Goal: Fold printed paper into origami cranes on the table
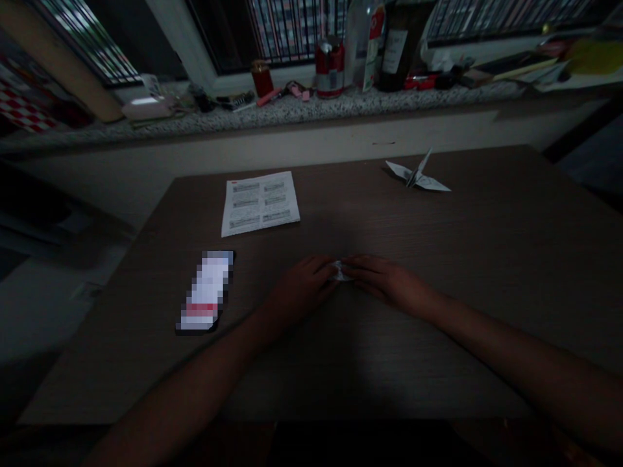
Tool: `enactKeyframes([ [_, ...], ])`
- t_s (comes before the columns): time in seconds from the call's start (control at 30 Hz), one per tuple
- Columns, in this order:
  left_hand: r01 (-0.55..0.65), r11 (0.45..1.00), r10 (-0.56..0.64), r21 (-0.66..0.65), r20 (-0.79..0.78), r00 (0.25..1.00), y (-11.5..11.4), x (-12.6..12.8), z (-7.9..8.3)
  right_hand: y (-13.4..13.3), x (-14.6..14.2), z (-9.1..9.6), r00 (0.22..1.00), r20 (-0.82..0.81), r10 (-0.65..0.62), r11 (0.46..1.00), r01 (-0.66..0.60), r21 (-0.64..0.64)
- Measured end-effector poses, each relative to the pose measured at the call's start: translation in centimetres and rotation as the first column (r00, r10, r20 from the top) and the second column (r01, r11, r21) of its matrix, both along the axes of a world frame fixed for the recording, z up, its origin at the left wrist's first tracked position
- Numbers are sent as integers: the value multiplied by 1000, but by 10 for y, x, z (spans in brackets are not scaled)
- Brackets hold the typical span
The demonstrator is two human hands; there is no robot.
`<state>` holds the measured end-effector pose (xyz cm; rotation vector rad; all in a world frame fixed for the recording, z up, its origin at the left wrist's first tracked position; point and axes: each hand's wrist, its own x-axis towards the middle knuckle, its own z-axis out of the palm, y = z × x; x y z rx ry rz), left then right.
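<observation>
Squarely between your left hand [304,285] and right hand [387,280], equally near both, lies a small folded paper [341,272], fingertips touching it, pinching or pressing too dim to tell.

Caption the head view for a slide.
Left hand and right hand touch a folded paper on the table; paper crane, printed sheet and phone lie nearby.

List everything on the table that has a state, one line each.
left hand: palm down, fingertips on the small paper.
right hand: palm down, fingertips on the small paper.
small paper: folded small, flat on the table, mostly covered by the fingers.
paper crane: finished, standing, wings spread, untouched.
printed sheet: unfolded, lying flat.
phone: lying flat, screen lit.
</observation>
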<state>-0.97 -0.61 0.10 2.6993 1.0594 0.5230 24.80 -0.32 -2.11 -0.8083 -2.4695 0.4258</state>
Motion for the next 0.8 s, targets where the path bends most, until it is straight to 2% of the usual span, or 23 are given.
enactKeyframes([
  [0.23, 9, 1000, -7, 19, -109, 994, -3, -5, 4, 0, -1, 1, 1000, 1, -11, 1000, 11, -1],
  [0.6, 18, 997, -7, 71, -151, 989, -9, -6, 7, 2, 2, 0, 997, 68, 41, 998, -45, 45],
  [0.8, 124, 992, -124, -13, -170, 978, -10, -14, 17, 5, 1, 4, 997, 61, 56, 998, -58, 25],
])
